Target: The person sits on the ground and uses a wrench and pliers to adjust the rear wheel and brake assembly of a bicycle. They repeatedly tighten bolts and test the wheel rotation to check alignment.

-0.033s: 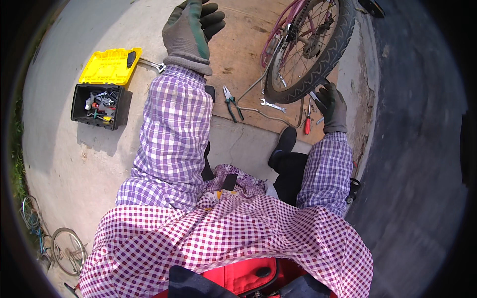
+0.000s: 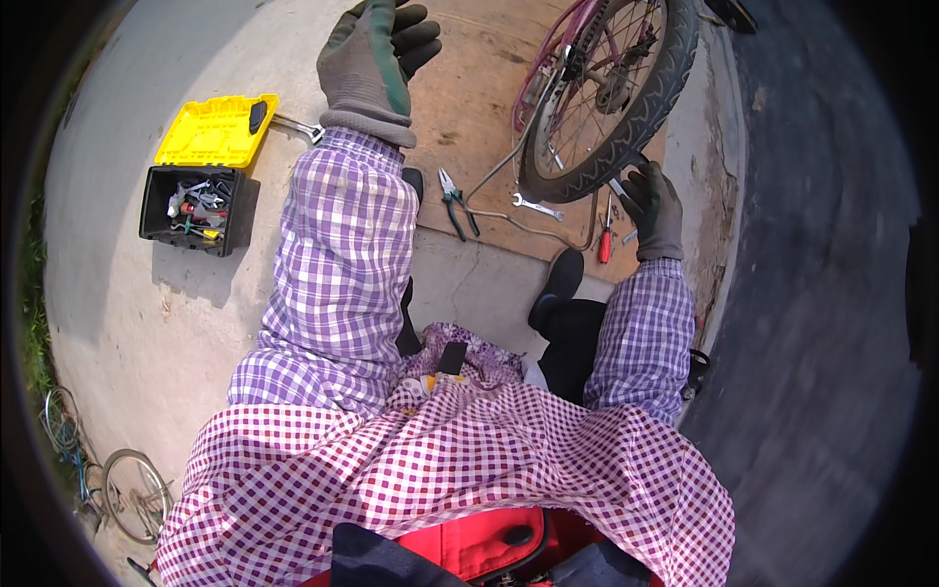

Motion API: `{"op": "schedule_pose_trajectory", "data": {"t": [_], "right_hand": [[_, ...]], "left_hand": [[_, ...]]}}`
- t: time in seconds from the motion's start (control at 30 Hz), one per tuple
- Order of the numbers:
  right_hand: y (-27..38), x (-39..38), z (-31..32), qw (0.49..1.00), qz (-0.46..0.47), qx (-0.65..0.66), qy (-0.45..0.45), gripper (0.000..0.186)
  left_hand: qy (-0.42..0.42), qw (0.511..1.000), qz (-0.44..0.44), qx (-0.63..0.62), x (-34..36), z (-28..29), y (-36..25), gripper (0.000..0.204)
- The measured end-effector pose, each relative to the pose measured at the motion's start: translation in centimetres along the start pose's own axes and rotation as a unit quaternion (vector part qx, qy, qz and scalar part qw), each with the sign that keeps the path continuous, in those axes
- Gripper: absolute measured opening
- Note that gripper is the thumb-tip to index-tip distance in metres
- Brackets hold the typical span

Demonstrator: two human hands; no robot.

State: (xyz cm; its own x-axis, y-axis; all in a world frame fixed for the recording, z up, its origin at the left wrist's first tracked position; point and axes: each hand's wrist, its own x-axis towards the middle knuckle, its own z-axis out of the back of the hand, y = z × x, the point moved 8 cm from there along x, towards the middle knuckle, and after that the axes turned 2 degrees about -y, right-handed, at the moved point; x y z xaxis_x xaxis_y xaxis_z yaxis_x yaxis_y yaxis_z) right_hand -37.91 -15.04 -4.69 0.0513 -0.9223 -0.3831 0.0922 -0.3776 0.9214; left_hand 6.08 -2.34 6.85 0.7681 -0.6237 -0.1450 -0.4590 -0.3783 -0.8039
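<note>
My left hand [image 2: 370, 70], in a grey and green work glove, is raised at the top, partly cut off by the picture edge. Its fingers are loosely bent and apart, with nothing visible in them. Low beside the bicycle tyre [image 2: 641, 147], my gloved right hand [image 2: 657, 207] is closed around a flat silver metal tool [image 2: 617, 188], mostly hidden by the fingers. A red-handled screwdriver [image 2: 604, 245] lies close to that hand. On the board are an open-ended wrench [image 2: 537, 206] and green-handled pliers [image 2: 457, 205]. The pink bicycle frame [image 2: 544, 70] extends behind the wheel.
A black toolbox [image 2: 156, 210] full of tools stands at left, its yellow lid [image 2: 210, 132] open, with an adjustable wrench [image 2: 311, 131] by it. A bent cable or tube [image 2: 533, 232] crosses the wooden board [image 2: 469, 108]. Another bicycle wheel [image 2: 137, 496] shows at lower left.
</note>
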Motion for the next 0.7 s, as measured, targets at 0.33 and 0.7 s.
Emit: {"op": "schedule_pose_trajectory", "data": {"t": [0.33, 0.7], "right_hand": [[1.1, 0.3, 1.2, 0.997, 0.021, -0.023, -0.067, 0.049], [1.5, 0.6, 2.3, 0.992, 0.051, 0.075, -0.088, 0.05]], "left_hand": [[0.063, 0.994, -0.043, 0.076, 0.8, 0.1, -0.6, 0.036], [0.053, 0.995, -0.036, 0.079, 1.3, 0.2, 0.0, 0.031]]}}
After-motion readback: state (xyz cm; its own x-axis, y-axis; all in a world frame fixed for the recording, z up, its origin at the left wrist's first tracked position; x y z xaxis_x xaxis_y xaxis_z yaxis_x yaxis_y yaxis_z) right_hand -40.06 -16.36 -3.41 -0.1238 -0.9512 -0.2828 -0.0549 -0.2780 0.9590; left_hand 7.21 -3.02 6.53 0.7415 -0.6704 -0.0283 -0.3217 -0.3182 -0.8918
